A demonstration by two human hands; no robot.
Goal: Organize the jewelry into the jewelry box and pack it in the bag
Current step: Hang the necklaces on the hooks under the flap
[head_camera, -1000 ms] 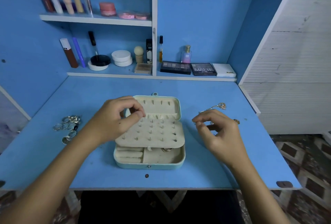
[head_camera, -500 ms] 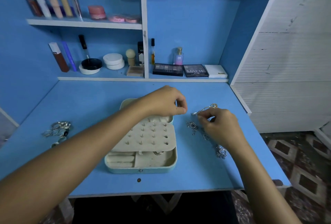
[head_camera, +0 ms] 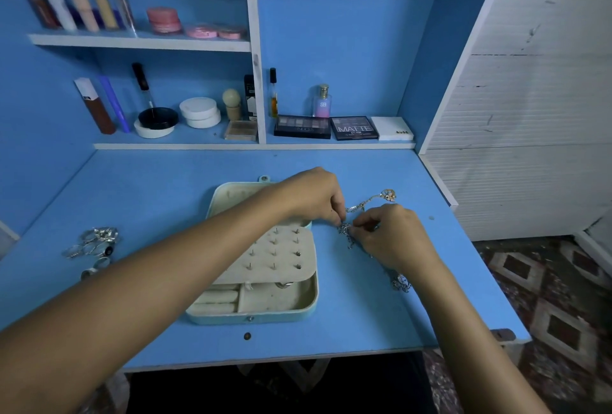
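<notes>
Both arms are bare all the way in from the bottom edge, with no sleeve, cuff or fabric on either forearm. The left hand [head_camera: 313,195], up around one o'clock from the middle of the view, carries no ring, and its wrist has no watch or bracelet. The right hand [head_camera: 394,236], out toward three o'clock, is just as plain, with bare fingers, a bare wrist and short, unpainted nails where they show.

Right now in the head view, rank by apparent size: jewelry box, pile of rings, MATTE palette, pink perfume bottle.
1. jewelry box
2. pile of rings
3. MATTE palette, about the pile's size; farther away, so unsure
4. pink perfume bottle
</notes>
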